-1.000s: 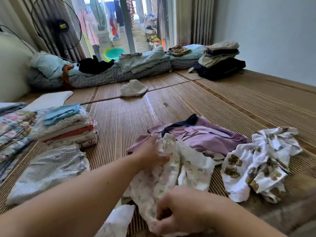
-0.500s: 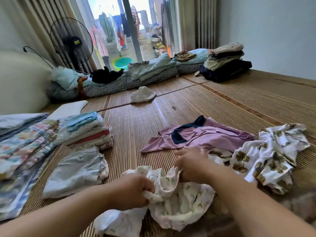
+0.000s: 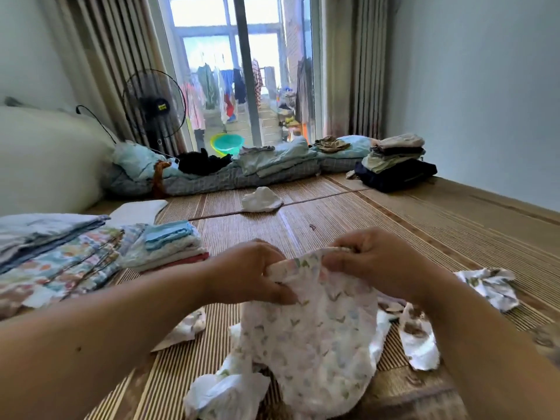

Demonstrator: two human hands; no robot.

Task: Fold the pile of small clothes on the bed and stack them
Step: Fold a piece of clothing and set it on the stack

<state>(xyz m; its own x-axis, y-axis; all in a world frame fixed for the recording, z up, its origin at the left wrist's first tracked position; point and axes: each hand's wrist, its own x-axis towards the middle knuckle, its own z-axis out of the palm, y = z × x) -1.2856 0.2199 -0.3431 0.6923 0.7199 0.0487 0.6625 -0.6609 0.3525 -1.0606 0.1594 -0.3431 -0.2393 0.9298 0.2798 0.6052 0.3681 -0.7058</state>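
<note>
A small white garment with a pastel print [image 3: 312, 338] hangs in front of me above the bamboo mat [image 3: 348, 225]. My left hand [image 3: 251, 272] grips its top edge on the left and my right hand [image 3: 372, 262] pinches the top edge on the right. Its lower part trails down onto the mat. A white garment with brown flowers [image 3: 485, 286] lies crumpled to the right, partly hidden by my right arm. A stack of folded small clothes [image 3: 169, 247] stands at the left, beside folded floral cloths [image 3: 57, 265].
A white cloth [image 3: 262, 200] lies farther out on the mat. Rolled bedding [image 3: 212, 174] runs along the window side, with a pile of folded dark and beige clothes [image 3: 394, 162] at its right end. A standing fan [image 3: 154, 107] is behind it.
Both hands have lifted the printed garment off the mat and hold it up by its top edge. The camera has tilted up, so the purple garment is hidden now.
</note>
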